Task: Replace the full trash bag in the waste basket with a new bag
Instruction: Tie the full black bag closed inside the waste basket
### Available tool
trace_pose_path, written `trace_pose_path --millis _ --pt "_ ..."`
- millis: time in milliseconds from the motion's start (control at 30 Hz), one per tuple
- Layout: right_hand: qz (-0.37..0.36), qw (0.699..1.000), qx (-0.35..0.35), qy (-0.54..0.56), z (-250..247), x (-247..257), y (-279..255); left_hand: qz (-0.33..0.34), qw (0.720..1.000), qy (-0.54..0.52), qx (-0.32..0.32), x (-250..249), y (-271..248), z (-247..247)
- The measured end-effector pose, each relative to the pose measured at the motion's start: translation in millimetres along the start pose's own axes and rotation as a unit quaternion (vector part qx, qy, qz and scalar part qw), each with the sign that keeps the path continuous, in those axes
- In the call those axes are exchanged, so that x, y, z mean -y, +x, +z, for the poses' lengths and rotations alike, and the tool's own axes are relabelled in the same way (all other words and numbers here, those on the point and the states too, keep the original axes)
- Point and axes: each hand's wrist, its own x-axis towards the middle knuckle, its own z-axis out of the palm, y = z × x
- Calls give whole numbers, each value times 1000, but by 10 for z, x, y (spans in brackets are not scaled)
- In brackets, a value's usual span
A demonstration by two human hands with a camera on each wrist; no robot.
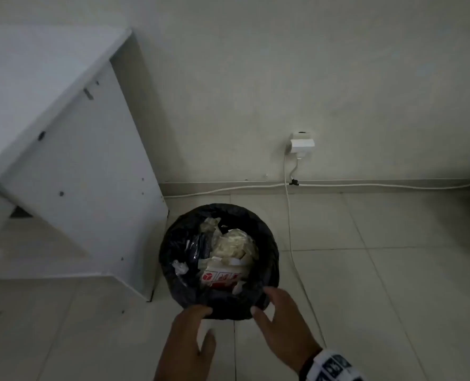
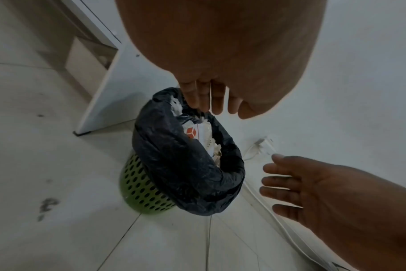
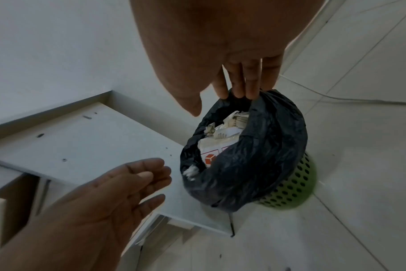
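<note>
Black plastic trash bag [image 1: 219,299], folded over the rim of a green perforated waste basket [image 2: 137,188], standing on the tiled floor [image 1: 393,284] just beside the lower corner of a white cabinet [image 1: 91,174] and near the wall [image 1: 310,78]. Bag filled with crumpled paper [image 1: 235,243] and a white carton with red print [image 1: 219,279]. Left hand [image 1: 185,343] at the near edge of the basket, fingers straight and close together, holding nothing; fingertips [image 1: 203,310] at the bag's near fold, contact cannot be told. Right hand [image 1: 280,323] beside it at the near right of the rim, fingers relaxed and slightly spread, not closed on anything; a patterned wrist strap [image 1: 330,365] behind it. Socket [image 1: 301,144] low on the wall with 1 white cable [image 1: 290,229] running down across the floor to the right of the basket, and another along the foot of the wall
</note>
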Motion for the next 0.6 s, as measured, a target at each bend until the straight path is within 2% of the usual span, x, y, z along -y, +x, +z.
trace_pose_path --millis 67,133,233,333,400,533,600 --pt "26 999 -4 46 136 -154 197 67 998 13 8 98 114 143" --pt "-2 993 -31 113 234 -324 413 111 993 20 27 196 278 290" --pt "-15 965 -87 245 396 -512 587 112 991 38 61 295 407 465" --pt "58 942 -85 320 535 -662 721 96 988 59 101 379 438 513" --pt "103 928 -85 347 623 -759 805 115 982 89 121 456 426 532" --pt "141 922 -103 345 661 -901 989 165 974 123 92 601 478 550" --pt "159 918 -85 353 632 -908 1059 174 973 133 72 654 527 552"
